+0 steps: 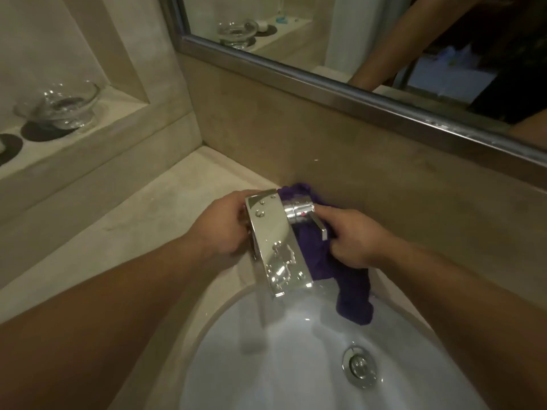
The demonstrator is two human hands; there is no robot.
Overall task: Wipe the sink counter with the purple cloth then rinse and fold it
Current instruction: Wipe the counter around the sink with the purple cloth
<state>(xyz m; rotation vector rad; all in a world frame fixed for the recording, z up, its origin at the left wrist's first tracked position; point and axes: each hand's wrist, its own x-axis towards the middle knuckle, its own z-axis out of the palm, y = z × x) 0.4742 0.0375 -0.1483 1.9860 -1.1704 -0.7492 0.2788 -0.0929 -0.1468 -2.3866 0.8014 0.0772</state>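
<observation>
The purple cloth is bunched behind and to the right of the chrome faucet, with one end hanging over the rim into the white sink basin. My right hand grips the cloth just right of the faucet's lever handle. My left hand holds the left side of the faucet body, its fingers hidden behind the metal. Part of the cloth shows behind the faucet, against the back wall. Water drops sit on the faucet's top.
The beige stone counter runs left of the basin. A raised ledge holds a glass dish on a dark coaster. A framed mirror hangs above the backsplash. The chrome drain lies in the basin.
</observation>
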